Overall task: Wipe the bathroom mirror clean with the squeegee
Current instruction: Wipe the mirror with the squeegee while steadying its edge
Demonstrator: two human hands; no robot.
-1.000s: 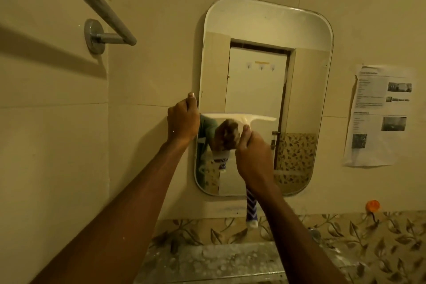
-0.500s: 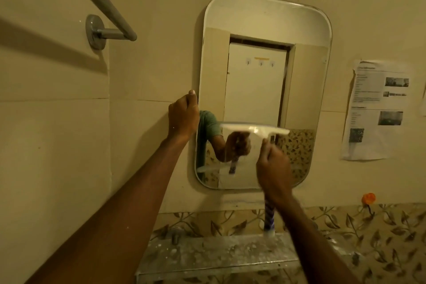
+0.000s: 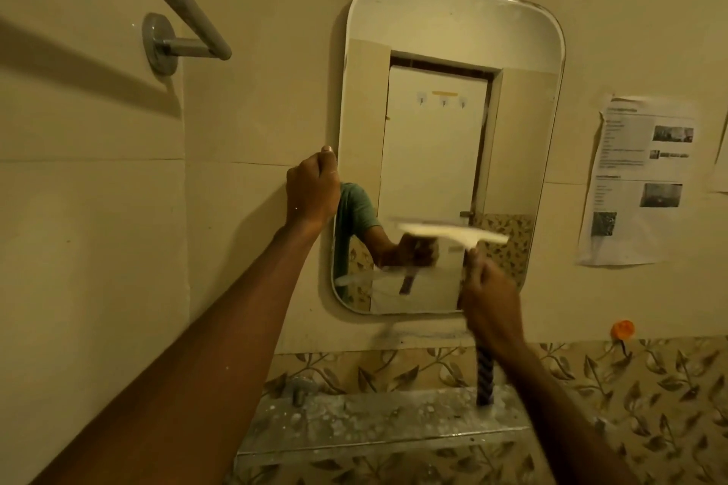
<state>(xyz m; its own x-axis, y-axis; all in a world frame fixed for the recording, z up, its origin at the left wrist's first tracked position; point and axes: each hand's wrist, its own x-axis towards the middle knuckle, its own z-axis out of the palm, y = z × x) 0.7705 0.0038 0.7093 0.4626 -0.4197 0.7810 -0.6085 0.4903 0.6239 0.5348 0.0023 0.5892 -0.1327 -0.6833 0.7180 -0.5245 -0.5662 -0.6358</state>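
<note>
The squeegee (image 3: 453, 234) is shown in front of the lower right part of the mirror (image 3: 449, 146), its pale blade roughly level and blurred; whether the blade edge touches the glass cannot be told. The handle, dark with a striped pattern, emerges below the right hand (image 3: 490, 301), whose fingers are wrapped closed around its upper part, just beneath the blade head. The tool is judged to be light and rigid in the handle, with a soft, flexible wiping edge; a grip close to the head, as seen here, is thought to give the firmest control of blade angle and pressure. A wet handle may be slippery. The mirror is judged fragile and loosely mounted, since it is steadied at its left edge by the left hand (image 3: 313, 189), whose fingers are curled shut against the rim and adjoining wall. Beyond the mirror are seen a metal towel rail (image 3: 177, 0) at the upper left, a printed paper sheet (image 3: 638, 181) fixed to the wall at the right, and a dusty shelf (image 3: 374, 421) beneath.
</note>
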